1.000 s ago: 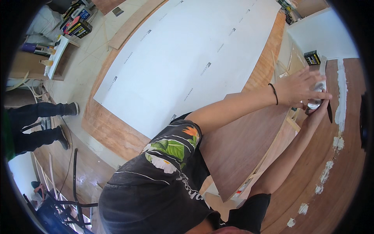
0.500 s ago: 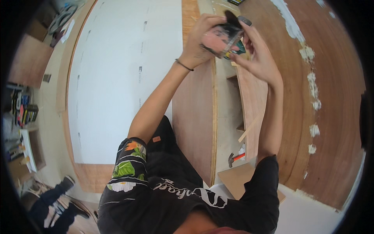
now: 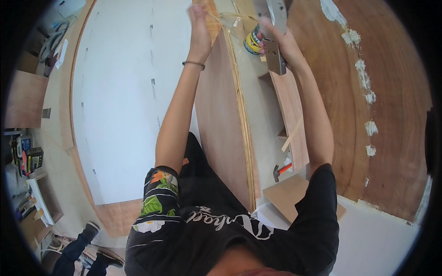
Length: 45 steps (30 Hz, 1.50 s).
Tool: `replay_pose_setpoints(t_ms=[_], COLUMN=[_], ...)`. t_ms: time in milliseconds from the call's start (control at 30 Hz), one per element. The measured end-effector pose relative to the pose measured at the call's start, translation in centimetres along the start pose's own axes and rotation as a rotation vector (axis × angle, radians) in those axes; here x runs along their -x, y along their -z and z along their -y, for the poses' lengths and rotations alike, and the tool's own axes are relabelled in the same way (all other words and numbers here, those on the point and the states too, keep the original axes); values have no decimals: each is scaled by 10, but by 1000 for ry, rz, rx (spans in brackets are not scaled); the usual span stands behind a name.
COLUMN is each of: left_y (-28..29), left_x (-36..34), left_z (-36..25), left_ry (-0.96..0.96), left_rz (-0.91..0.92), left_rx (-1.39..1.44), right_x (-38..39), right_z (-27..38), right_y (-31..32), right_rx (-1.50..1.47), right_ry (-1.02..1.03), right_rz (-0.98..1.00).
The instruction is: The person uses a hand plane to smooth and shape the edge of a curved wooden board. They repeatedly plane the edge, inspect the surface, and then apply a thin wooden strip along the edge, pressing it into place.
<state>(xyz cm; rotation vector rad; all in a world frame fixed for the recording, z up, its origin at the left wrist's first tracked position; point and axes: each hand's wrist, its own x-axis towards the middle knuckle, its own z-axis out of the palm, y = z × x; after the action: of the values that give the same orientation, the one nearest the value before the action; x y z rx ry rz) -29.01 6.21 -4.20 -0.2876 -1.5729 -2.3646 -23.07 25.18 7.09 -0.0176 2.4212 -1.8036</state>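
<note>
My right hand grips a silvery metal piece with small holes; its upper part is blurred and cut off by the top edge, so I cannot tell its kind. Raised over the end of the plywood panel is my left hand, fingers closed near the upper edge; what they pinch, if anything, is unclear. A thin, pale, smeared strand runs between the two hands. Just beyond my right fingers stands a yellow and dark green tin, partly hidden by them.
A large white-faced board lies at left, beside a thick plywood panel. At right is a brown wooden panel with white filler patches. A red-handled hammer and a wood strip lie between. Another person's legs show lower left.
My hands have moved apart, the left one going left and up. The black and pink object between them no longer shows; a silvery metal piece shows in my right hand.
</note>
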Motion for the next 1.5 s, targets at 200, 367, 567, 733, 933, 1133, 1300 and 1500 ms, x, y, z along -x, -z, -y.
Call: replay_pose_setpoints(t_ms=[200, 367, 567, 733, 933, 1133, 1300, 1500], left_y=[-23, -24, -33, -36, -44, -46, -45, -48], left_x=[6, 13, 15, 13, 10, 6, 3, 6], left_z=[44, 61, 50, 47, 57, 66, 62, 59], left_ry=[300, 203, 69, 87, -88, -173, -187, -168], left_rz=[154, 84, 11, 105, 78, 40, 53, 18], left_rx=[-71, -101, -56, -283, -355, -431, -512, -392], right_x=[20, 8, -1, -19, -30, -26, -27, -11], right_z=[-20, -20, -14, -15, -5, -3, -2, 6], right_y=[-7, -22, -39, -53, -53, -56, -53, -54], right_rx=[-145, -32, 251, 216, 311, 456, 507, 571], right_ry=[-184, -176, -118, 194, 197, 313, 222, 141], right_rz=[-90, -107, -96, -112, -123, -155, -138, -151])
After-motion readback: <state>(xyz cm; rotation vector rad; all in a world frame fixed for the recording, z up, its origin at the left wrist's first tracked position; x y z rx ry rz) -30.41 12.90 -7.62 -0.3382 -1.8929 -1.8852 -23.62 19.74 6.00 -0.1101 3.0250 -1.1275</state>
